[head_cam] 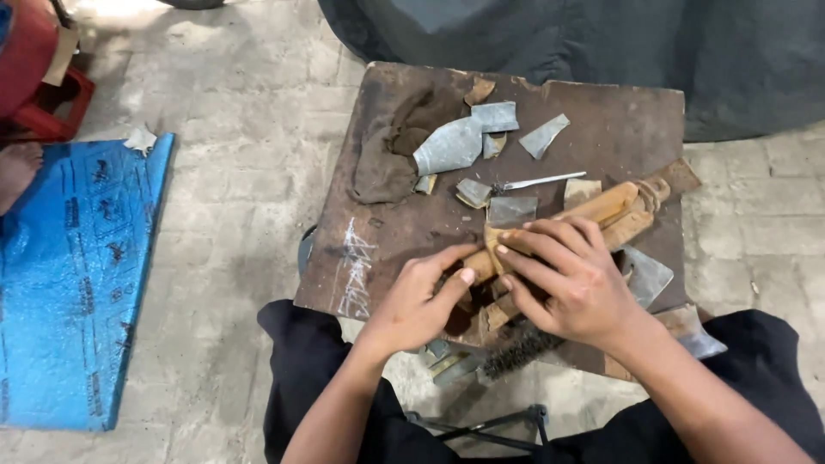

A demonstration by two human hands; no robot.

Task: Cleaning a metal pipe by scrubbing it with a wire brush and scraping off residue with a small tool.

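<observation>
I saw both hands on the wooden-handled tool (pixel 593 219) at the counter's (pixel 395 241) near edge: right hand (pixel 576 288) fingers pressed flat, left hand (pixel 421 305) pinching; handle ran toward two o'clock

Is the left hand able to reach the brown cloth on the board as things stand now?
Probably yes. The left hand rests on the wooden tool, and the brown cloth lies up and left of it, with only bare board between.

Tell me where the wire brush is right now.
In the head view, the wire brush lies at the near edge of the wooden board, below the right hand, its dark bristles poking out toward the person's lap beside grey metal scraps.
</observation>
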